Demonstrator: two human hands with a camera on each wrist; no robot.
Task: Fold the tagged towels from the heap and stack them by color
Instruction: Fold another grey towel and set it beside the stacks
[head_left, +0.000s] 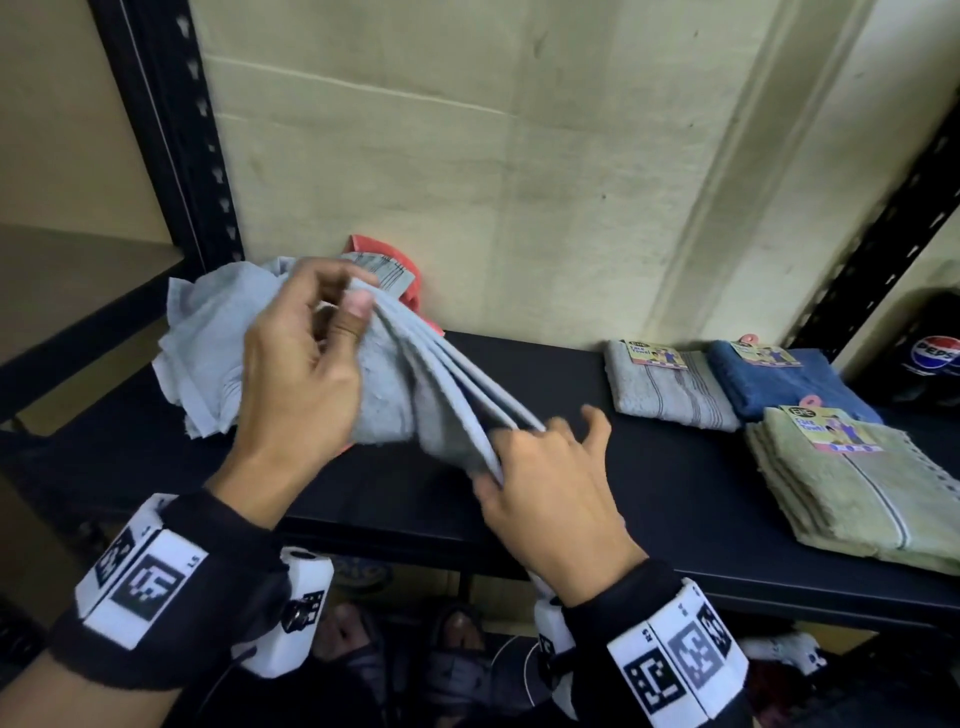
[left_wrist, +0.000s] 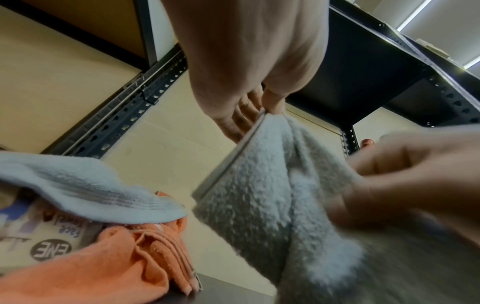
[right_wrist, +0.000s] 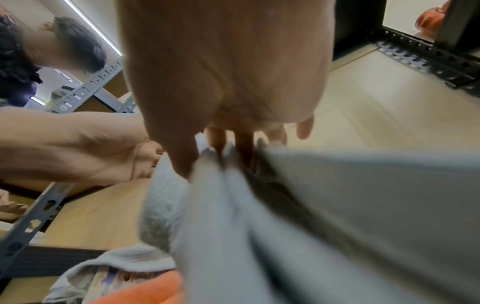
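Observation:
A light grey towel (head_left: 410, 379) hangs stretched between both hands above the black shelf (head_left: 649, 499). My left hand (head_left: 311, 353) pinches its upper edge between thumb and fingers; that pinch also shows in the left wrist view (left_wrist: 270, 109). My right hand (head_left: 540, 478) grips the gathered lower edge (right_wrist: 207, 156). Behind them lies the heap: another grey towel (head_left: 208, 332) over an orange one (head_left: 415, 280), whose folds (left_wrist: 116, 267) and a paper tag (left_wrist: 52, 242) show up close. Folded grey (head_left: 670, 389), blue (head_left: 779, 384) and green (head_left: 872, 493) towels lie at the right.
A dark Pepsi bottle (head_left: 930, 353) stands at the far right behind the blue towel. Black perforated uprights (head_left: 171, 130) frame the shelf, with a beige wall (head_left: 467, 156) close behind. Sandalled feet (head_left: 457, 629) show below the shelf's front edge.

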